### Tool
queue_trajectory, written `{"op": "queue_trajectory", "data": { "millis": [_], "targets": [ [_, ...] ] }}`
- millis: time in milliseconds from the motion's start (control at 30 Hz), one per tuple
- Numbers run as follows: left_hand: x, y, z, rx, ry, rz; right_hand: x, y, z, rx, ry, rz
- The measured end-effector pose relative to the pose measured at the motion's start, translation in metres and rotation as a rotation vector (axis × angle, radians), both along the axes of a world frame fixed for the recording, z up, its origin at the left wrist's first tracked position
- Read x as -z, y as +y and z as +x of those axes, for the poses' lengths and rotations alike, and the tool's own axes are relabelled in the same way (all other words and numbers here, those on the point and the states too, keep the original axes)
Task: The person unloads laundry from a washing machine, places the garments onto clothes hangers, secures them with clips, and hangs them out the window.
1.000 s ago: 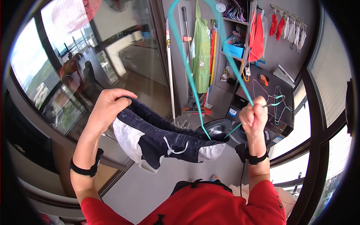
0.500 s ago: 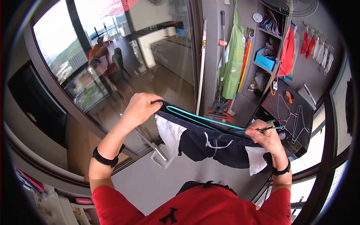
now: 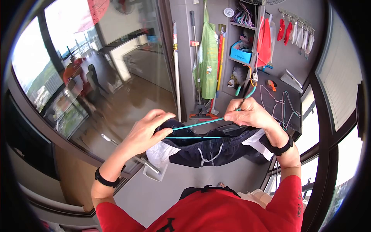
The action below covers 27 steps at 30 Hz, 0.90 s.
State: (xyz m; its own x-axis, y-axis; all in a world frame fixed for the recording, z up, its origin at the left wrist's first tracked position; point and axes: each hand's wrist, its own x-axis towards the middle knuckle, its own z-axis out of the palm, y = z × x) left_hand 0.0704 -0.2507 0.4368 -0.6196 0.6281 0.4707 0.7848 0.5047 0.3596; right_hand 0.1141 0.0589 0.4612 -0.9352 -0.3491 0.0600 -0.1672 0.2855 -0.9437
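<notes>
Dark drawstring shorts with white pocket linings turned out hang in front of me. A turquoise clothes hanger lies across their waist opening, its hook end raised on the right. My left hand is at the left end of the waistband, thumb and forefinger apart around the fabric and the hanger's end; its other fingers are partly hidden. My right hand is closed around the hanger near its hook, above the right side of the waistband.
Two wire hangers and an orange-handled brush lie on the dark counter at right. Mops and a green apron hang on the back wall beside shelves with a blue box. A glass door stands at left; a dustpan is below.
My right hand has risen and moved left, lifting the hanger's hook end. My left hand has moved lower, its thumb and forefinger wider apart. The view has shifted right.
</notes>
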Motion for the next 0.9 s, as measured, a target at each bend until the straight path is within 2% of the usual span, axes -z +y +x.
{"op": "queue_trajectory", "data": {
  "millis": [133,233,300,367,433,633,700,833,900],
  "targets": [
    [0.018,0.003,-0.003,0.089,-0.121,-0.003,0.016,0.003,-0.005,-0.027,0.076,-0.045],
    [0.019,0.008,0.001,0.094,0.019,0.027,0.014,0.018,-0.004,-0.068,0.092,-0.028],
    [0.015,0.002,0.0,0.053,0.047,0.051,0.018,0.049,-0.009,-0.103,0.379,0.2],
    [0.013,-0.01,-0.004,0.019,0.04,0.086,0.03,0.077,-0.002,-0.031,0.374,0.393],
    [0.008,-0.018,-0.007,0.009,0.05,0.106,0.049,0.098,0.002,-0.001,0.169,0.462],
    [0.007,-0.034,-0.017,0.017,0.021,0.119,0.071,0.122,0.02,0.245,0.119,0.03],
    [0.006,-0.041,-0.015,-0.02,-0.037,0.112,0.073,0.138,0.02,0.297,0.102,0.049],
    [0.01,-0.033,-0.015,0.043,-0.098,0.12,0.053,0.129,0.017,0.164,-0.045,0.396],
    [0.014,-0.03,-0.018,0.04,-0.13,0.103,0.03,0.11,0.019,0.123,0.232,0.428]
  ]
}}
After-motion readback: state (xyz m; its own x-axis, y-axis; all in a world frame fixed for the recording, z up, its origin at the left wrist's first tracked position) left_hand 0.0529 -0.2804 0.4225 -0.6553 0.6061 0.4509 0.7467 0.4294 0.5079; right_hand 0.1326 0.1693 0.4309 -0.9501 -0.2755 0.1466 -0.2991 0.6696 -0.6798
